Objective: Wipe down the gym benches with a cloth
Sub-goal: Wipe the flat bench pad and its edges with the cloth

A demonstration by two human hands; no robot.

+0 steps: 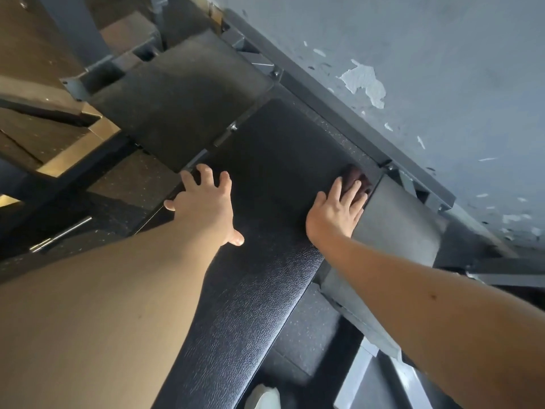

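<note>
- Cloth (354, 176), dark reddish and bunched small, lies at the far right edge of the black bench pad (271, 149), right by the gap to the neighbouring grey pad (395, 219).
- Our right hand (339, 211) lies flat on it, fingers fairly straight and pressing down rather than gripping. We judge this spreads pressure so the cloth drags over the textured vinyl instead of skating.
- Our left hand (206, 202) is spread wide on the pad's left edge and holds nothing, its fingertips bent slightly over the rim. It looks like a brace, taking our weight while we lean over the bench.
- Both forearms reach along the pad, so the wiping hand can work at its far end.
- Beyond the pad's far left corner sits another dark pad (177, 95). Past its far right side is a grey wall (442, 69) with peeling paint.
- We judge this pad is mid-wipe, its right border now being done and the adjoining pads still to come.
</note>
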